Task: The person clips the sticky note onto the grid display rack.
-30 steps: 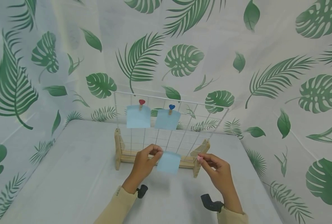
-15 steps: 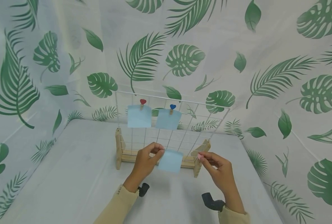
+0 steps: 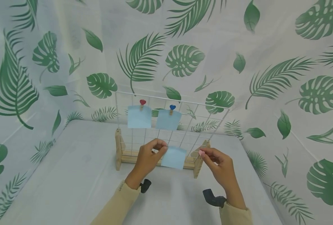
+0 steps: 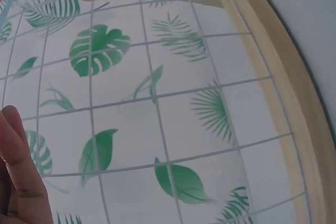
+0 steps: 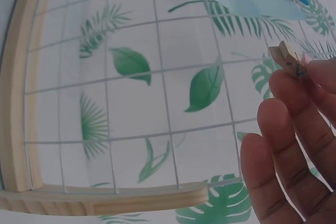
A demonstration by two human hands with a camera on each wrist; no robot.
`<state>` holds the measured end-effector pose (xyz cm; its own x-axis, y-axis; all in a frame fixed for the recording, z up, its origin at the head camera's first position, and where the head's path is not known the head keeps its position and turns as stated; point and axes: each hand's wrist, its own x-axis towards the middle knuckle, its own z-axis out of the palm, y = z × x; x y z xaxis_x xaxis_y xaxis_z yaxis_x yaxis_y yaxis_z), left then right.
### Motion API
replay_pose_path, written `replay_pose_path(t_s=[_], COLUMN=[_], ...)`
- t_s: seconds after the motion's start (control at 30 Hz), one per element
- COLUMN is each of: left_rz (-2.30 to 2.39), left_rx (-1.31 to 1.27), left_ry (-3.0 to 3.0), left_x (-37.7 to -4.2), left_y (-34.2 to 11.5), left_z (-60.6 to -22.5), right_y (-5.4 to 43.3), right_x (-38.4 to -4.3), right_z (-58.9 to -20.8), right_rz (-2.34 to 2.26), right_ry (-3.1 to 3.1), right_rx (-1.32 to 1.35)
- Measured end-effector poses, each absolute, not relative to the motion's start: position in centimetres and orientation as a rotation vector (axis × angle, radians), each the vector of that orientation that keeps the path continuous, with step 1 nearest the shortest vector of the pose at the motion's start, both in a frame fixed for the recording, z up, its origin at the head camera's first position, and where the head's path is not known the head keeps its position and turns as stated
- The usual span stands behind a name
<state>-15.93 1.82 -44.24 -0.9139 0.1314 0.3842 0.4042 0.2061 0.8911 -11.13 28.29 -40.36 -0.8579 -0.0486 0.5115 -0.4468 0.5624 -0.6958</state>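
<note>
My left hand (image 3: 149, 157) pinches the upper left corner of a light blue paper square (image 3: 174, 157), held in front of the lower part of a white wire grid (image 3: 193, 125). In the right wrist view, a small wooden clothespin (image 5: 287, 60) sits between the thumb and fingers of my right hand (image 5: 294, 145). Its pink ornament (image 3: 201, 153) shows at the fingertips in the head view, just right of the paper. Higher on the grid hang two more blue squares, one under a red heart clothespin (image 3: 142, 103), the other under a blue heart clothespin (image 3: 172, 107).
Wooden feet (image 3: 117, 150) and a wooden base bar (image 3: 130, 157) support the grid on a white-covered table (image 3: 79, 175). A leaf-patterned sheet (image 3: 225, 40) hangs behind it. Black wrist mounts (image 3: 213, 198) stick out below both hands.
My left hand has lifted the paper square slightly and carried it a little to the right. My right hand, with the clothespin, has risen slightly beside it.
</note>
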Motion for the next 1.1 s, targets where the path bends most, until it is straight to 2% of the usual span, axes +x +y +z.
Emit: replay_pose_path(t_s=[1.1], left_rz=[-1.804], left_rx=[-0.577], left_ry=[-2.157], left_x=[-17.1], left_y=[3.8], left_z=[-41.0], right_y=[28.4], right_x=[-11.9], right_z=[-38.2], right_rz=[1.188], right_ry=[-2.344], right_rx=[0.473])
